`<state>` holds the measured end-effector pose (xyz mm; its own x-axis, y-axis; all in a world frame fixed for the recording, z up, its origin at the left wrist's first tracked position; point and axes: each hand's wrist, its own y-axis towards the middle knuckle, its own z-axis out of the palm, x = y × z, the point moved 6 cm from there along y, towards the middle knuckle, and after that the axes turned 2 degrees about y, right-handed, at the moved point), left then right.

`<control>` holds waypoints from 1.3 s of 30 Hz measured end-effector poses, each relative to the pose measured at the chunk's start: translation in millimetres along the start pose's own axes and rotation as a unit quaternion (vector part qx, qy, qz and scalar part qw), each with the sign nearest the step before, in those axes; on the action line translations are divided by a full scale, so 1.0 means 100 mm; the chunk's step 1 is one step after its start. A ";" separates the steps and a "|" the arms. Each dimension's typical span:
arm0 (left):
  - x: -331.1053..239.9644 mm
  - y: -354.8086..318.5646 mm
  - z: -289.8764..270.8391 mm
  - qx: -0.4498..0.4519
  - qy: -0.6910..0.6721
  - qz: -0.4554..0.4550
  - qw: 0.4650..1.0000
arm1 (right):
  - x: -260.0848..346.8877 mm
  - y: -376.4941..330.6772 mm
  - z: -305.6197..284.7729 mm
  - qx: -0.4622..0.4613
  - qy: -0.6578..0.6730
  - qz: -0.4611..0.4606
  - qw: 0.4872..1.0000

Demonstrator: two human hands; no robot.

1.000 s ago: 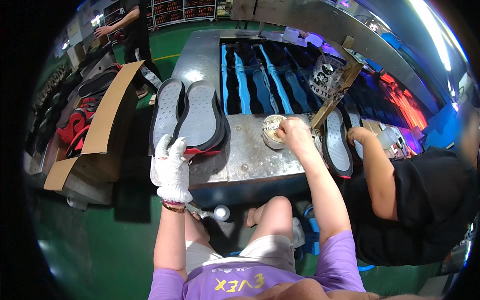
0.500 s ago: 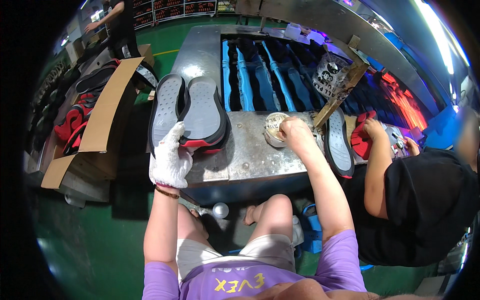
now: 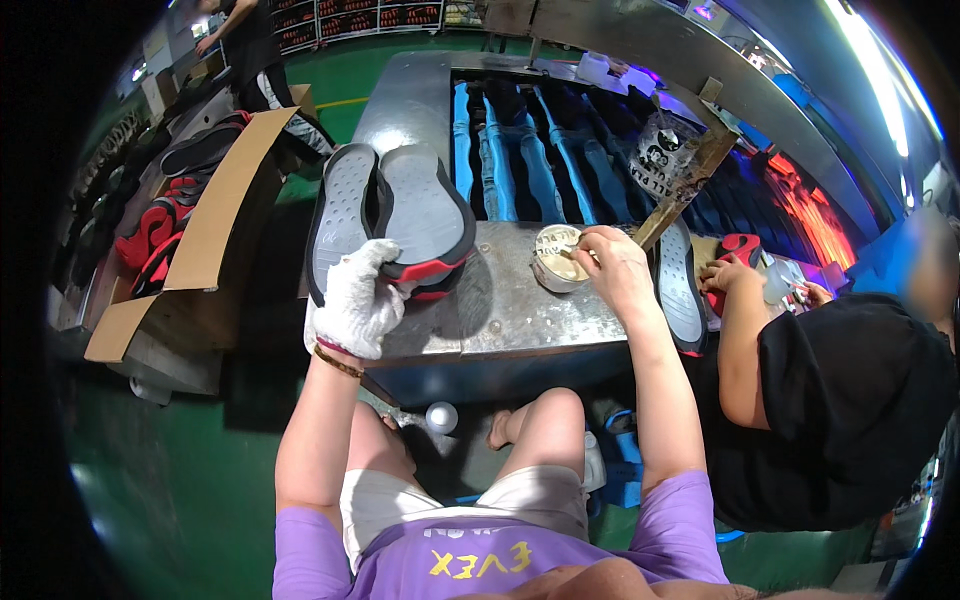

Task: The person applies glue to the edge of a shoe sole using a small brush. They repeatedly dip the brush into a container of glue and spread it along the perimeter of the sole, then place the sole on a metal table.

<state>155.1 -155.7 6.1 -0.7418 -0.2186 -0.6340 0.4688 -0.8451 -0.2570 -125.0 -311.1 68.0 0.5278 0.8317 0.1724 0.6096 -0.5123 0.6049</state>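
Observation:
My left hand [image 3: 358,300], in a white glove, is closed on the heel end of a shoe sole [image 3: 420,205] with a grey top, black rim and red heel. That sole is raised a little over the metal table, its shadow beside it. A second grey-and-black sole [image 3: 343,215] with small holes lies left of it, partly behind my glove. My bare right hand [image 3: 615,268] is at the right rim of a small round pot [image 3: 561,262] holding something pale. Its fingers are pinched together; what they hold is mostly hidden.
Behind the metal table [image 3: 520,325], a conveyor carries black and blue pieces [image 3: 530,150]. A wooden post [image 3: 690,180] and another sole [image 3: 678,285] stand right, beside a co-worker in black [image 3: 840,410]. A cardboard box [image 3: 225,215] and red-and-black soles [image 3: 150,235] are left.
The sole in my left hand has shifted right and tilted up, showing more red heel. My right hand has moved slightly right over the pot's rim. The co-worker's hand has shifted left.

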 end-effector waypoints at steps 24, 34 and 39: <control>0.64 -1.51 -0.04 -0.118 0.171 0.231 0.950 | 1.78 -1.14 -0.24 -0.111 0.153 0.043 0.981; 0.75 -1.56 -0.22 -0.111 0.234 0.298 0.919 | 2.00 -1.07 -0.25 -0.051 0.037 -0.020 0.998; 0.76 -1.57 -0.16 -0.121 0.201 0.248 0.940 | 1.93 -1.12 -0.21 -0.048 0.022 0.018 0.998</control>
<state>32.8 -31.9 -13.7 -0.1853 -0.3128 -0.9316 0.8407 -0.5412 0.0145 -104.3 -88.7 49.6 0.5209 0.8226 0.2281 0.5299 -0.5211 0.6691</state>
